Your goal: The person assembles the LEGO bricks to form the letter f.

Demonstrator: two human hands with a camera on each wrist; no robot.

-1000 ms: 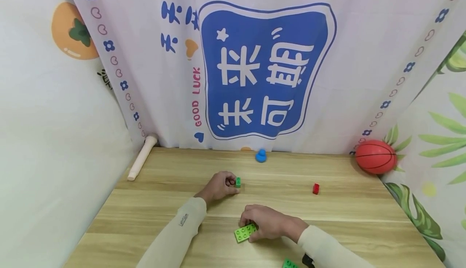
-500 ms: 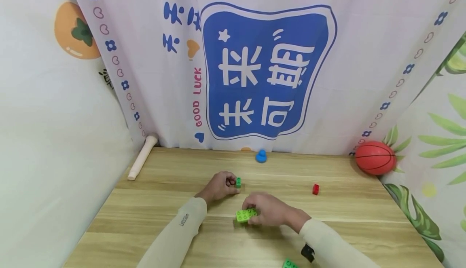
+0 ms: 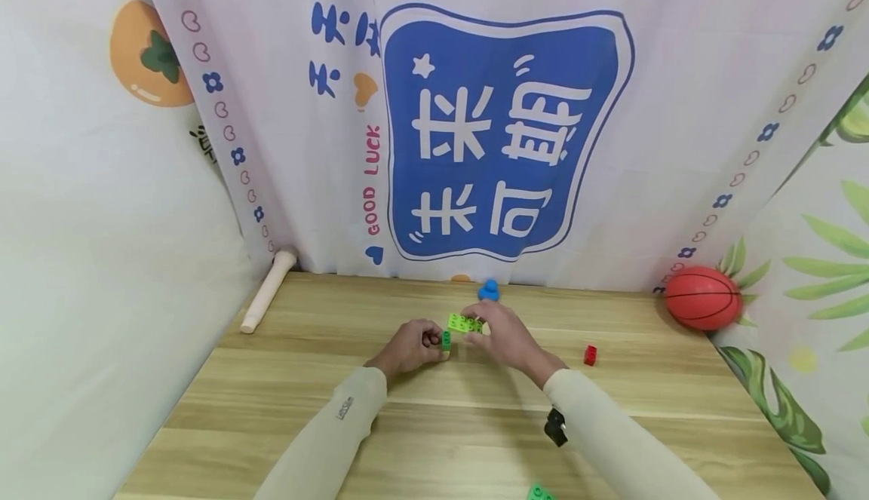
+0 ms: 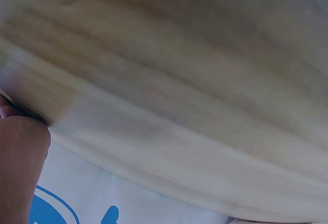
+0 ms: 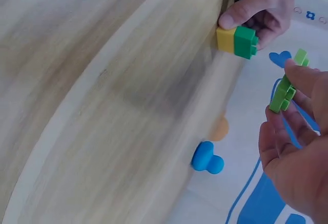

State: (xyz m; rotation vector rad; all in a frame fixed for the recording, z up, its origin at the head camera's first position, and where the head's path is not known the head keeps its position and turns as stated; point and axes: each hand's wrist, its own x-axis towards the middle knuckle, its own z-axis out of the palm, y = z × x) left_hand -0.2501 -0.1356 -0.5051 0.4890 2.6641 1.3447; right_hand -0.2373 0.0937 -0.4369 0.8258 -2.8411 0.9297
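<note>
My left hand [image 3: 410, 345] pinches a small stack standing on the wooden table: a green toy brick [image 5: 245, 42] on top of a yellow toy brick [image 5: 226, 39]. Thumb and fingers are at the yellow lower part. My right hand [image 3: 505, 338] pinches a flat light green toy brick [image 3: 462, 323] by its right end. This brick, studded on top, is held up just above and to the right of the stack, and a gap between them shows in the right wrist view. In the left wrist view, only part of the left hand [image 4: 20, 157] shows at the edge.
A blue knobbed toy [image 3: 489, 290] stands at the table's back edge, beyond the right hand. Farther right are a small red brick [image 3: 591, 355] and a red ball [image 3: 703, 298]. A pale stick [image 3: 268, 292] lies back left; another green brick [image 3: 539, 493] sits at the front.
My right hand has lifted the flat light green brick and carried it away from me, up beside the stack. My left hand has stayed in place on the stack.
</note>
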